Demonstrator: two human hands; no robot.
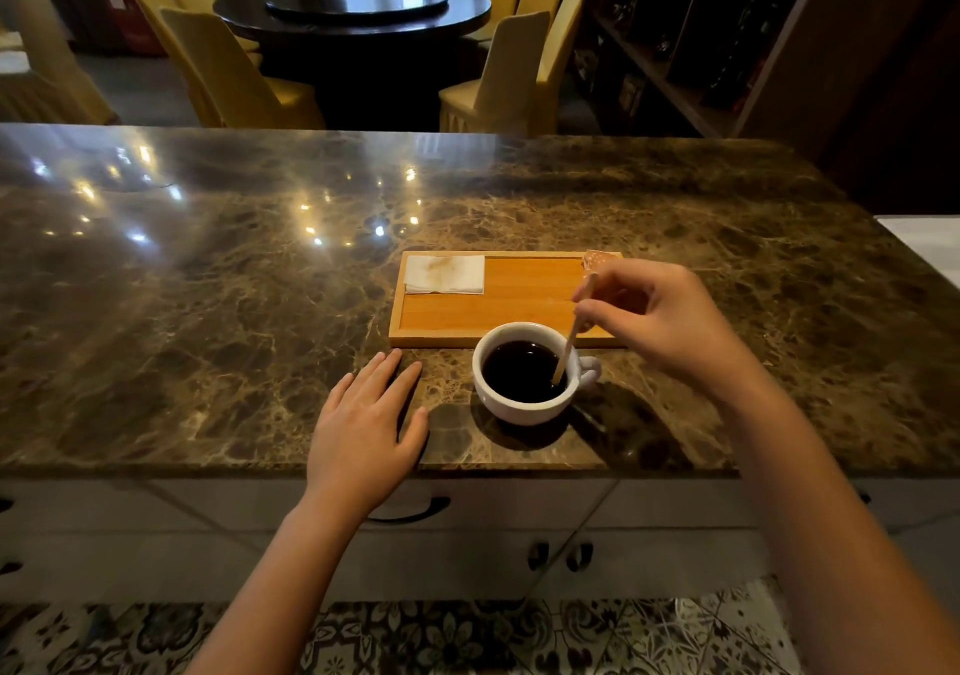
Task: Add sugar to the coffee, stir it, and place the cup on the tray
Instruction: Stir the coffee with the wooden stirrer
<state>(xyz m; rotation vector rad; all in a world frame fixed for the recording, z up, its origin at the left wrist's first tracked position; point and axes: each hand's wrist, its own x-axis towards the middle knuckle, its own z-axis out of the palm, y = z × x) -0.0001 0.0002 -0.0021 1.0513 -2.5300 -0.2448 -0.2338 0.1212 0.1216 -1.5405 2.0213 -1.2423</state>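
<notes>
A white cup (524, 410) of black coffee stands on the marble counter, just in front of a wooden tray (498, 310). Its handle points right. My right hand (654, 318) pinches a thin wooden stir stick (565, 357) whose lower end dips into the coffee at the cup's right side. My left hand (363, 422) lies flat on the counter to the left of the cup, fingers spread, holding nothing. A small orange-patterned sugar packet (597, 260) lies at the tray's far right corner, partly hidden by my right hand.
A folded white napkin (444, 274) with brown stains lies on the tray's far left. The marble counter (208, 310) stretches wide to the left and back. Beyond it stand a round dark table (353, 6) with yellow chairs and a dark shelf at right.
</notes>
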